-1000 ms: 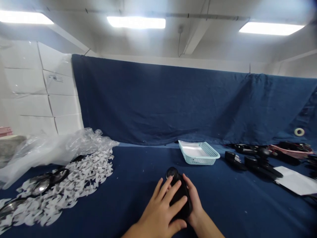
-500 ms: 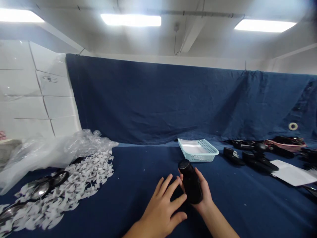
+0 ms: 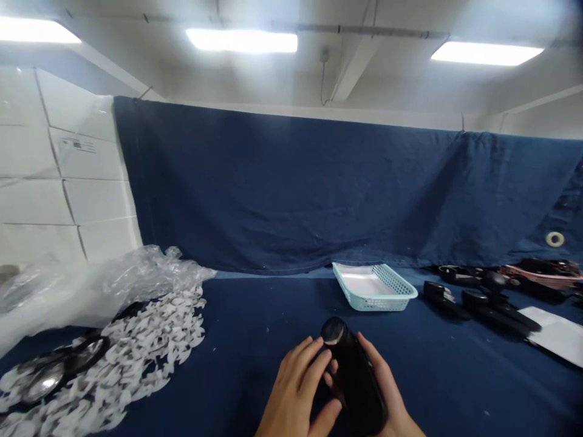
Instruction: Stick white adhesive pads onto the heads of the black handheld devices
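Observation:
A black handheld device with a rounded body and a round, shiny-rimmed end is gripped in my right hand. Its round end points away from me and its near end runs down to the bottom of the view. My left hand is beside it on the left, with fingers extended and slightly bent and the thumb apart. Those fingertips lie close against the device's left side; whether they touch it I cannot tell. Fingertips of my right hand show past the device's left edge.
Beyond the hands on the blue cloth stands a light-blue basket with white sheet inside. White curved pieces heap at left, with black-rimmed parts and clear plastic. At right lie black devices and white paper.
My left hand has come closer to the device, its fingers less spread. Both hands and the device appear lower in view, and the device looks larger. The view has shifted slightly.

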`<action>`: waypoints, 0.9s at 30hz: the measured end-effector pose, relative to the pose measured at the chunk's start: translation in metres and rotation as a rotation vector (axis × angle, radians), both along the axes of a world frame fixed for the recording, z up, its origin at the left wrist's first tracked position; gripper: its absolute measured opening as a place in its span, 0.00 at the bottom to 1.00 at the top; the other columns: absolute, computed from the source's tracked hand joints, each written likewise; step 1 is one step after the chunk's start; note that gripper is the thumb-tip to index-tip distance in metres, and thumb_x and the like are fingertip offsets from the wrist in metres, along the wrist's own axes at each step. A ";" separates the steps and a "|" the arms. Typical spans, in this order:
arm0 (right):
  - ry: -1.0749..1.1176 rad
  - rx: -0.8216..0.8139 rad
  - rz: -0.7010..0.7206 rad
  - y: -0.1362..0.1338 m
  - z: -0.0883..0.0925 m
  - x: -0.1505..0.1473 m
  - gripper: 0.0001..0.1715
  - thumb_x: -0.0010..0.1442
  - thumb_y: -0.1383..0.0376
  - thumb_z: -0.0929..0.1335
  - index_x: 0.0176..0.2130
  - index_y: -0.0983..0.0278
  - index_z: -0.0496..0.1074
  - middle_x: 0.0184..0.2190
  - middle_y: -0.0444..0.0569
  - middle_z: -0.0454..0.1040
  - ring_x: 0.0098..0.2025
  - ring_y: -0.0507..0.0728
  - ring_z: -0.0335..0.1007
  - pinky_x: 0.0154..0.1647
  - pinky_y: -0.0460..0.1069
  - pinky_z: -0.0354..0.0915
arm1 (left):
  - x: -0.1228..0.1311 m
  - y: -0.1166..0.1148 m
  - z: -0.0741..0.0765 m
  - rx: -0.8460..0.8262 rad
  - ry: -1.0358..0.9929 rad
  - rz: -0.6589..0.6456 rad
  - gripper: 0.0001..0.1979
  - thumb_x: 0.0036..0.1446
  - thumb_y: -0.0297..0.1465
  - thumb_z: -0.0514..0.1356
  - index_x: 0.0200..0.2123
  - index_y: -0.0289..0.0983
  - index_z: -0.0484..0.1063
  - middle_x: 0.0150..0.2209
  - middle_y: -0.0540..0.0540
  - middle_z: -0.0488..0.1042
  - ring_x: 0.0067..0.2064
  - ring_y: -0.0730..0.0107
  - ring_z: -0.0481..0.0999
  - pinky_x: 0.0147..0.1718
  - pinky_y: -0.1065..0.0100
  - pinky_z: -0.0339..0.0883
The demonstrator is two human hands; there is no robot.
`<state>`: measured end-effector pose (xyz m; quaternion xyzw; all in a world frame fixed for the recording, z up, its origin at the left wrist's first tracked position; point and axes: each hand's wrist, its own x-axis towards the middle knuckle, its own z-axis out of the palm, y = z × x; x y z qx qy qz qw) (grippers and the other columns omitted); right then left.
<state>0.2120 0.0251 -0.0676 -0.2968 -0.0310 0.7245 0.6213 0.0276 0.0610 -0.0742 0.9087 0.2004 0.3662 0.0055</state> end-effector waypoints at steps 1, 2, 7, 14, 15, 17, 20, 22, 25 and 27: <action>-0.031 -0.017 0.011 -0.001 0.000 -0.003 0.20 0.60 0.52 0.69 0.33 0.67 0.78 0.23 0.54 0.79 0.27 0.61 0.77 0.31 0.56 0.75 | -0.001 0.000 -0.001 -0.038 -0.036 0.014 0.31 0.65 0.36 0.55 0.67 0.43 0.46 0.65 0.40 0.58 0.65 0.52 0.58 0.59 0.50 0.62; -0.061 -0.026 0.010 -0.002 0.001 -0.007 0.19 0.60 0.53 0.69 0.33 0.68 0.78 0.23 0.53 0.78 0.26 0.60 0.77 0.30 0.54 0.75 | -0.001 0.001 -0.002 -0.086 -0.067 0.034 0.31 0.64 0.35 0.55 0.66 0.43 0.47 0.65 0.41 0.58 0.65 0.53 0.59 0.59 0.51 0.63; -0.125 0.023 0.052 -0.007 0.006 -0.022 0.21 0.63 0.56 0.67 0.29 0.70 0.77 0.19 0.51 0.77 0.22 0.56 0.75 0.29 0.51 0.75 | 0.000 0.005 -0.006 -0.400 -0.172 0.124 0.28 0.62 0.32 0.57 0.64 0.45 0.53 0.62 0.42 0.63 0.62 0.56 0.64 0.59 0.51 0.63; -0.212 -0.005 0.074 -0.010 0.011 -0.025 0.23 0.65 0.54 0.64 0.38 0.72 0.77 0.27 0.55 0.80 0.24 0.55 0.76 0.30 0.51 0.75 | 0.006 0.004 -0.003 -0.670 -0.254 0.065 0.26 0.61 0.33 0.57 0.62 0.43 0.58 0.61 0.41 0.66 0.60 0.56 0.66 0.60 0.51 0.59; -0.229 -0.009 0.086 -0.010 0.011 -0.025 0.24 0.65 0.54 0.64 0.39 0.73 0.77 0.28 0.55 0.80 0.24 0.54 0.75 0.29 0.50 0.75 | 0.006 0.003 -0.002 -0.706 -0.260 0.070 0.26 0.61 0.34 0.58 0.62 0.42 0.58 0.60 0.41 0.67 0.60 0.55 0.67 0.59 0.52 0.60; -0.261 -0.015 0.101 -0.010 0.012 -0.026 0.25 0.65 0.54 0.64 0.39 0.75 0.77 0.26 0.55 0.79 0.23 0.54 0.74 0.27 0.49 0.74 | 0.007 0.002 0.000 -0.766 -0.265 0.086 0.26 0.61 0.36 0.58 0.62 0.41 0.60 0.59 0.40 0.68 0.58 0.55 0.68 0.58 0.53 0.61; -0.302 -0.019 0.110 -0.009 0.012 -0.028 0.26 0.65 0.55 0.64 0.38 0.77 0.77 0.23 0.54 0.78 0.22 0.54 0.73 0.23 0.48 0.72 | 0.008 0.002 0.003 -0.796 -0.259 0.096 0.26 0.61 0.37 0.57 0.61 0.39 0.61 0.57 0.38 0.69 0.57 0.54 0.70 0.56 0.54 0.62; -0.316 -0.020 0.101 -0.009 0.011 -0.029 0.25 0.64 0.55 0.65 0.38 0.76 0.77 0.24 0.54 0.78 0.22 0.54 0.73 0.23 0.48 0.72 | 0.008 0.002 0.005 -0.798 -0.251 0.099 0.26 0.60 0.37 0.57 0.60 0.38 0.62 0.56 0.38 0.70 0.56 0.54 0.70 0.56 0.54 0.63; -0.321 -0.019 0.079 -0.010 0.006 -0.028 0.24 0.62 0.54 0.67 0.40 0.75 0.76 0.29 0.55 0.80 0.25 0.55 0.74 0.26 0.48 0.73 | 0.008 -0.001 0.008 -0.793 -0.233 0.103 0.26 0.59 0.36 0.58 0.61 0.38 0.62 0.57 0.40 0.69 0.56 0.55 0.69 0.57 0.55 0.61; -0.320 -0.029 0.063 -0.011 0.003 -0.027 0.24 0.61 0.54 0.68 0.42 0.74 0.76 0.31 0.55 0.80 0.26 0.55 0.75 0.29 0.49 0.74 | 0.009 -0.003 0.009 -0.786 -0.219 0.101 0.28 0.57 0.34 0.59 0.61 0.39 0.61 0.59 0.41 0.67 0.59 0.56 0.67 0.59 0.56 0.58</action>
